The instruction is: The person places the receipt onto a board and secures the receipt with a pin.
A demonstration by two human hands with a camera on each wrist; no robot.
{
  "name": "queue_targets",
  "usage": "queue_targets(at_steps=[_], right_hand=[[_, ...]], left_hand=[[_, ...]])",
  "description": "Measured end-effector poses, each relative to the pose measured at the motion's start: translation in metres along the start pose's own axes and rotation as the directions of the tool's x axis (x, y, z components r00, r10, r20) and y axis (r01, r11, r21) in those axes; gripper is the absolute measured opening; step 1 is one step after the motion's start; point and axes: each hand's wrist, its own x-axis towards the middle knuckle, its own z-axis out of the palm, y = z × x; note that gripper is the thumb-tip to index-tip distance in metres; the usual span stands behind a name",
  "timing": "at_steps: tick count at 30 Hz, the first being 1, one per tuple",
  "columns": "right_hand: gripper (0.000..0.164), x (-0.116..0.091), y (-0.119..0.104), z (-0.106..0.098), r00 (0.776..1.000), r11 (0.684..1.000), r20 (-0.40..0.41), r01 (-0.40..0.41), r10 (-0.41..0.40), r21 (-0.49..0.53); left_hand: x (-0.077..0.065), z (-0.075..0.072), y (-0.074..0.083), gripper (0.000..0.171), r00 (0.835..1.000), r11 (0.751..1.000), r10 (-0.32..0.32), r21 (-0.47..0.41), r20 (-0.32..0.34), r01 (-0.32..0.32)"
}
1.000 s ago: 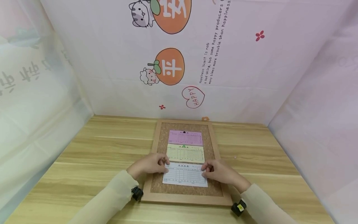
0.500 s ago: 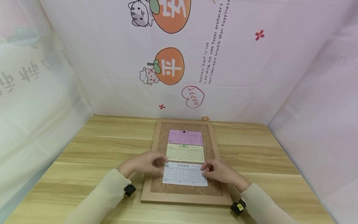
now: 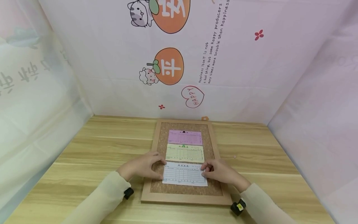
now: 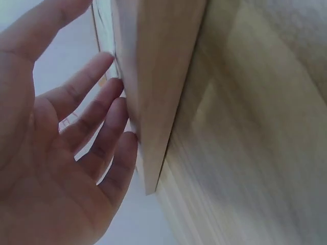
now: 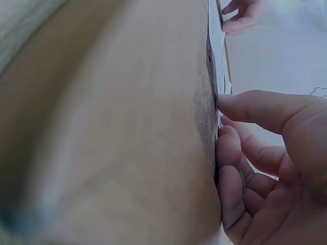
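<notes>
A white receipt slip with a printed grid lies lowest on the framed cork board. My left hand is at its left edge, thumb near the lower corner and forefinger at the upper one. In the left wrist view, that hand's fingers are spread and gently bent beside the wooden frame. My right hand holds the slip's right edge between thumb and curled fingers. Above it are a yellow slip with a green pushpin and a pink slip with a black pushpin.
The board's wooden frame rests on a wood-grain table. Printed white cloth hangs behind the table and along both sides. A small pale speck lies right of the board.
My left hand has let go of the white slip's upper left, drawn back leftward and spread along its left edge. The right hand stays at the right edge.
</notes>
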Motion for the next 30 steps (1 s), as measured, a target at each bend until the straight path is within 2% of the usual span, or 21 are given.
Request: queue_targets(at_steps=[8, 13, 19, 30], right_hand=[[0.008, -0.001, 0.0, 0.001, 1.0, 1.0, 0.006, -0.002, 0.002, 0.017], [0.005, -0.003, 0.002, 0.0, 1.0, 0.999, -0.018, 0.007, -0.006, 0.041], [0.012, -0.006, 0.008, -0.004, 0.999, 0.996, -0.044, 0.01, -0.006, 0.088], [0.022, -0.001, 0.017, -0.027, 0.998, 0.978, -0.069, 0.011, 0.003, 0.207]], left_hand=[[0.001, 0.005, -0.003, 0.059, 1.0, 1.0, 0.002, 0.017, -0.023, -0.001], [0.002, 0.008, -0.003, 0.061, 1.0, 1.0, 0.001, 0.017, -0.005, -0.001], [0.002, 0.008, -0.001, 0.06, 1.0, 1.0, -0.004, -0.013, 0.011, 0.004], [-0.001, 0.009, -0.004, 0.061, 1.0, 0.999, -0.018, -0.034, 0.008, 0.018]])
